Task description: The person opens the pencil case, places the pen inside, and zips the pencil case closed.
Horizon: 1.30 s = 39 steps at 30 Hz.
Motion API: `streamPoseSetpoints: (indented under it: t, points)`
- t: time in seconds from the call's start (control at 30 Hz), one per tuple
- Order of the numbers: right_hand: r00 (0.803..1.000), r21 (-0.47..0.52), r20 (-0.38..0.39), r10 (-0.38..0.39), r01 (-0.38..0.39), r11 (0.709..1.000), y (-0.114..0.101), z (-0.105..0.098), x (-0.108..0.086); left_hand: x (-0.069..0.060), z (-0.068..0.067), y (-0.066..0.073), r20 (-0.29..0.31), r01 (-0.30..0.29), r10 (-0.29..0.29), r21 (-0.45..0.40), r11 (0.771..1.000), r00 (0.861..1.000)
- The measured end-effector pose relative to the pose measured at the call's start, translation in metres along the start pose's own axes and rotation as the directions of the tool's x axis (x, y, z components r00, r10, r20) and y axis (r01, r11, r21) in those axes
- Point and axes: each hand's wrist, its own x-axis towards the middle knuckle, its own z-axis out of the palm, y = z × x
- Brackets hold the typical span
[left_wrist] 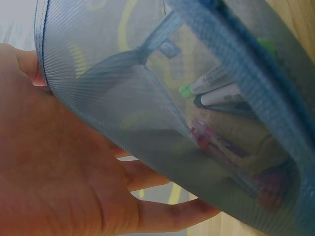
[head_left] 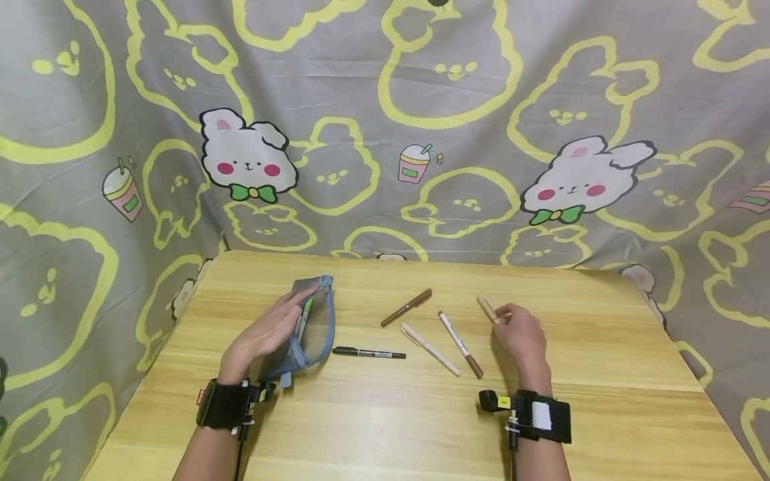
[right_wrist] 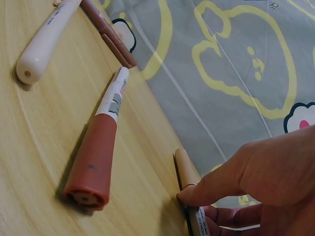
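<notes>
Left of center in the frame, my left grip had its fingers stretched out straight against a blue mesh pouch with pens inside. Right of center, my right grip was pinched on a tan pen. Between them on the wood-grain desk lay 4 loose pens: a brown pen, a cream pen, a white-and-brown pen and a black pen.
</notes>
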Motion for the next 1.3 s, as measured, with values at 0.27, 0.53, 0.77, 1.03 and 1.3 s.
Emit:
streamPoseSetpoints:
  t: [0.27, 0.53, 0.77, 1.03, 1.3]
  points:
    - [1.0, 0.002, -0.003, -0.014, 0.014, 1.0, -0.003, -0.002, -0.002, -0.001, 0.0, 0.0, 0.007, 0.017, -0.017, 0.011, 1.0, 1.0]
    - [0.996, 0.042, -0.055, -0.072, 0.075, 0.996, -0.016, -0.007, -0.005, 0.0, 0.0, 0.001, 0.007, 0.02, -0.02, 0.016, 1.0, 1.0]
    - [0.991, 0.046, -0.054, -0.127, 0.129, 0.991, -0.032, -0.003, -0.008, -0.002, 0.0, -0.001, 0.002, 0.004, -0.004, 0.003, 1.0, 1.0]
    - [0.979, 0.029, -0.075, -0.191, 0.193, 0.981, -0.044, 0.004, -0.011, 0.0, -0.001, 0.002, 0.012, 0.031, -0.031, 0.009, 0.999, 0.999]
    - [0.973, 0.009, -0.073, -0.217, 0.218, 0.976, -0.056, 0.013, -0.012, 0.001, -0.001, 0.003, 0.013, 0.037, -0.037, 0.011, 0.999, 0.999]
